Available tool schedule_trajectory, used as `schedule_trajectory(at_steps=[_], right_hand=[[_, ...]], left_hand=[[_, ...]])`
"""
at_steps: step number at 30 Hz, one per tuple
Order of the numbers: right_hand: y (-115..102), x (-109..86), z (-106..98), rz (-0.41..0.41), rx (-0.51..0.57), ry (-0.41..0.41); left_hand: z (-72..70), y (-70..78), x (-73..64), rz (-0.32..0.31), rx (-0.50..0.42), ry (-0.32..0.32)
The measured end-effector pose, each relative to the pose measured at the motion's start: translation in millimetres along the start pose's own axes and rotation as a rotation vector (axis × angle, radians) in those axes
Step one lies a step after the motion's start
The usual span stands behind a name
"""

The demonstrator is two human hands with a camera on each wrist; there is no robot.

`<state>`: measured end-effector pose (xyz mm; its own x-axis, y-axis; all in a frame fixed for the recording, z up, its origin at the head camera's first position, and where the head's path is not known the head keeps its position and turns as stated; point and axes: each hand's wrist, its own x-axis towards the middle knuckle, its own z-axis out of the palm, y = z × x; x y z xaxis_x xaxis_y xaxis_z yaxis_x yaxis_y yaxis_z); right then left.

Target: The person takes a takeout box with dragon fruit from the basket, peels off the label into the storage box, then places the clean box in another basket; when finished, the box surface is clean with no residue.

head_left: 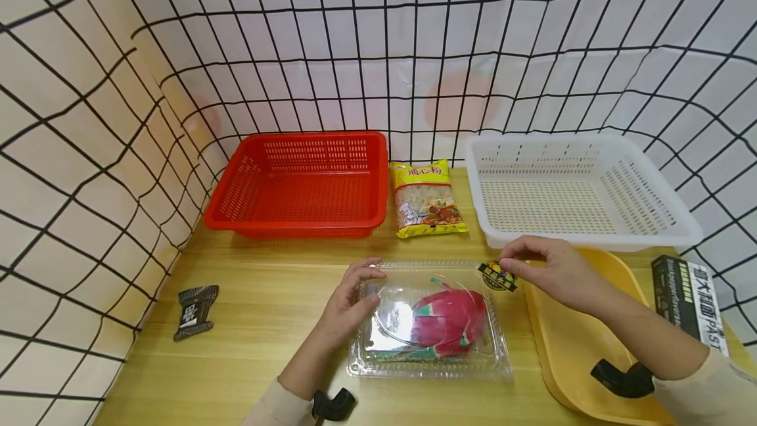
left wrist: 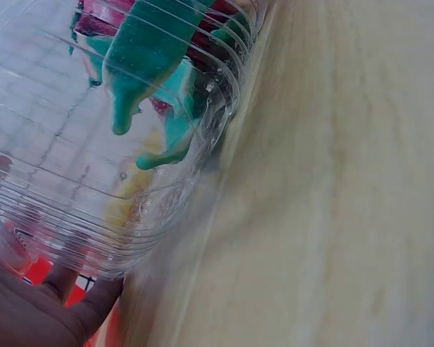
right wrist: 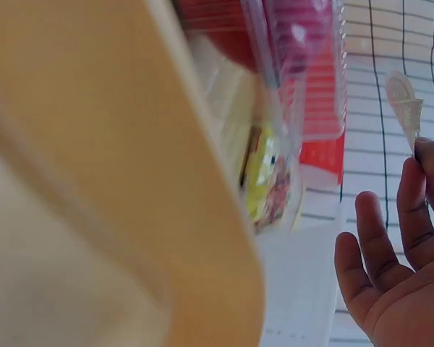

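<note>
A clear plastic clamshell box [head_left: 434, 371] with a pink and green dragon fruit [head_left: 452, 321] inside lies on the wooden table. My left hand [head_left: 347, 307] holds the box by its left side, thumb over the lid; the left wrist view shows fingers [left wrist: 94, 307] against the ribbed wall. Between thumb and forefinger, my right hand [head_left: 558, 275] pinches a dark sticker [head_left: 495, 276] with a colourful fruit print, right by the lid's far right corner. From the right wrist, the sticker [right wrist: 403, 108] shows its pale, slightly curved back, and the other fingers are spread.
Behind the box stand a red basket [head_left: 296, 225], a yellow bag of pasta [head_left: 428, 199] and a white basket [head_left: 591, 240]. A yellow tray [head_left: 568, 360] lies under the right forearm, with a black pasta box [head_left: 688, 298] beyond. One small dark packet [head_left: 196, 311] lies left. Black wire mesh surrounds the table.
</note>
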<state>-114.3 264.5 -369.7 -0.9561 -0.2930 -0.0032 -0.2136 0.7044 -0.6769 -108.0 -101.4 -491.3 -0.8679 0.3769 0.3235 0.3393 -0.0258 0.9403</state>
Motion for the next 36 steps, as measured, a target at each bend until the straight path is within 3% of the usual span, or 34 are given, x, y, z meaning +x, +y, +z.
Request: schedule_trajectory(at_steps=[19, 36], right_hand=[[55.5, -33.7, -37.8, 0.214, -0.117, 0.013], [84.3, -53.4, -40.9, 0.275, -0.132, 0.052]], left_hand=[[0.4, 1.3, 0.8, 0.004, 0.007, 0.004], [0.6, 0.8, 1.1, -0.013, 0.023, 0.012]])
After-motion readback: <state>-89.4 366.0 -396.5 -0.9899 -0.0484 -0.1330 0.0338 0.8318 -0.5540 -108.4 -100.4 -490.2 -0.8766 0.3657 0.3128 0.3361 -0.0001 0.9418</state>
